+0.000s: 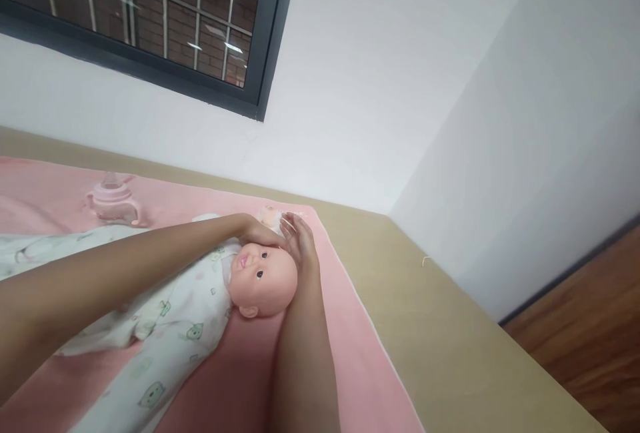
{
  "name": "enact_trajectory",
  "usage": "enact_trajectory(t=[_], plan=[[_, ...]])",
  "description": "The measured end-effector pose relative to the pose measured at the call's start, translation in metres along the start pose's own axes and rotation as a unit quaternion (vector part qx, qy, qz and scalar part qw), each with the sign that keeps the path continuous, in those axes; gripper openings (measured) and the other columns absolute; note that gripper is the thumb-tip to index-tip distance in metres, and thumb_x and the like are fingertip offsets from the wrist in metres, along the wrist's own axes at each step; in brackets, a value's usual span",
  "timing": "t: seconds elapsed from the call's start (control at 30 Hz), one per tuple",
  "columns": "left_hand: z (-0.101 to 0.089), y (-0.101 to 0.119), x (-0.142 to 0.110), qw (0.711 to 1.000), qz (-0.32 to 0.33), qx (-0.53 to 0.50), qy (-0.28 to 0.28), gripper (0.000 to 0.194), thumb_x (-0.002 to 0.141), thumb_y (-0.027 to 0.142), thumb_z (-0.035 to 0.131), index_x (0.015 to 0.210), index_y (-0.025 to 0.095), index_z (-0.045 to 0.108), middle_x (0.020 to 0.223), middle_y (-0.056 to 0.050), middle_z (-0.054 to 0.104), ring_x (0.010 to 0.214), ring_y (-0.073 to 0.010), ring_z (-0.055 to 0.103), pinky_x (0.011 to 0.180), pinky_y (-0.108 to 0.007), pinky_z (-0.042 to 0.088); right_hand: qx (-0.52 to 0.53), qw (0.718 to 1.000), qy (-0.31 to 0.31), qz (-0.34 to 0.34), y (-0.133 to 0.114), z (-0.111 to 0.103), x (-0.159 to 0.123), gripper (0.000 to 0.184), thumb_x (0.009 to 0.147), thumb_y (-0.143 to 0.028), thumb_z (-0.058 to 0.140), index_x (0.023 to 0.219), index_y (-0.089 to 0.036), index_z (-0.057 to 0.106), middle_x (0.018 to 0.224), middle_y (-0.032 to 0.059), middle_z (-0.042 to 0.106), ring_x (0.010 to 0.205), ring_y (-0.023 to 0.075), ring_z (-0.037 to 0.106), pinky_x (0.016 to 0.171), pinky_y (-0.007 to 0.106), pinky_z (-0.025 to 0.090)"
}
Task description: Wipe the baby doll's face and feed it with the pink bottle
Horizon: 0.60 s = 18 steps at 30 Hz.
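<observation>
A bald baby doll (pixel 267 279) in a white suit with green animal prints lies on its back on a pink cloth (pixel 240 366). My left hand (pixel 265 233) reaches across the doll's chest to the far side of its head, its fingers closed and partly hidden. Beside the top of the head, my right hand (pixel 303 239) has its fingers bent towards the left one. Something thin and white shows at the right fingers, too small to name. Just behind both hands sits a small clear and peach-coloured packet (pixel 269 217).
A pink two-handled baby bottle (pixel 113 199) stands on the cloth at the left. Around the cloth runs a wooden tabletop (pixel 400 306), against a white wall (pixel 340 99). A dark-framed window (pixel 263 66) with bars is above. Brown wood (pixel 590 319) shows at lower right.
</observation>
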<state>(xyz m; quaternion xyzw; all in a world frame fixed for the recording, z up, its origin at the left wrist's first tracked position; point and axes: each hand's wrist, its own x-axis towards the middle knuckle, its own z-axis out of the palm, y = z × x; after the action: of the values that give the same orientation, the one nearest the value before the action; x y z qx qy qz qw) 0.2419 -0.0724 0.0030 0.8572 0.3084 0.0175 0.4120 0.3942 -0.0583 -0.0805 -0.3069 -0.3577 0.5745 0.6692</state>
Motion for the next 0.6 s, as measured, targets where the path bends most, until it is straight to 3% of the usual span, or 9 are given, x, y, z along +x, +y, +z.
enact_trajectory(t=[0.23, 0.3, 0.37, 0.43, 0.53, 0.6], plan=[[-0.007, 0.002, 0.000, 0.984, -0.066, -0.075, -0.149, 0.047, 0.072, 0.056, 0.050, 0.098, 0.023, 0.070, 0.094, -0.010, 0.071, 0.094, -0.0313, 0.063, 0.081, -0.042, 0.050, -0.101, 0.995, -0.003, 0.016, 0.006, -0.005, 0.001, 0.036, 0.059, -0.038, 0.075, 0.087, -0.021, 0.063, 0.109, 0.0057, 0.063, 0.098, 0.0165, 0.059, 0.090, 0.030, 0.046], [-0.017, 0.005, -0.004, 0.982, -0.062, -0.083, -0.157, 0.048, 0.074, 0.056, 0.050, 0.103, 0.023, 0.068, 0.097, -0.010, 0.070, 0.093, -0.0289, 0.063, 0.082, -0.039, 0.049, -0.115, 0.993, -0.017, 0.020, 0.007, -0.004, -0.001, 0.038, 0.056, -0.036, 0.076, 0.088, -0.020, 0.062, 0.101, 0.0040, 0.064, 0.090, 0.0155, 0.060, 0.085, 0.030, 0.047], [-0.027, 0.008, -0.010, 0.992, -0.042, -0.055, -0.102, 0.047, 0.075, 0.054, 0.049, 0.105, 0.023, 0.066, 0.102, -0.010, 0.069, 0.095, -0.0267, 0.062, 0.085, -0.036, 0.048, -0.128, 0.991, -0.036, 0.020, 0.006, -0.004, -0.002, 0.040, 0.055, -0.035, 0.077, 0.089, -0.020, 0.062, 0.093, 0.0024, 0.065, 0.084, 0.0144, 0.060, 0.083, 0.029, 0.047], [-0.034, 0.012, -0.018, 1.000, -0.022, 0.004, -0.005, 0.046, 0.074, 0.053, 0.050, 0.102, 0.019, 0.066, 0.106, -0.011, 0.067, 0.098, -0.0267, 0.060, 0.086, -0.035, 0.046, -0.142, 0.988, -0.054, 0.017, 0.006, -0.004, -0.003, 0.041, 0.055, -0.033, 0.077, 0.090, -0.019, 0.061, 0.091, 0.0021, 0.064, 0.085, 0.0142, 0.060, 0.084, 0.028, 0.047], [-0.037, 0.018, -0.037, 0.987, -0.009, 0.083, 0.135, 0.046, 0.076, 0.052, 0.048, 0.097, 0.016, 0.066, 0.109, -0.012, 0.065, 0.099, -0.0277, 0.058, 0.086, -0.035, 0.044, -0.195, 0.978, -0.064, 0.026, 0.007, -0.006, -0.003, 0.043, 0.056, -0.031, 0.076, 0.094, -0.017, 0.061, 0.093, 0.0034, 0.065, 0.086, 0.0156, 0.060, 0.083, 0.031, 0.047], [-0.035, 0.022, -0.051, 0.977, -0.005, 0.098, 0.189, 0.046, 0.079, 0.052, 0.046, 0.099, 0.016, 0.066, 0.111, -0.010, 0.064, 0.099, -0.0272, 0.058, 0.084, -0.034, 0.044, -0.259, 0.963, -0.061, 0.041, 0.008, -0.007, -0.003, 0.040, 0.056, -0.026, 0.074, 0.093, -0.017, 0.062, 0.089, 0.0038, 0.066, 0.081, 0.0165, 0.061, 0.080, 0.033, 0.047]])
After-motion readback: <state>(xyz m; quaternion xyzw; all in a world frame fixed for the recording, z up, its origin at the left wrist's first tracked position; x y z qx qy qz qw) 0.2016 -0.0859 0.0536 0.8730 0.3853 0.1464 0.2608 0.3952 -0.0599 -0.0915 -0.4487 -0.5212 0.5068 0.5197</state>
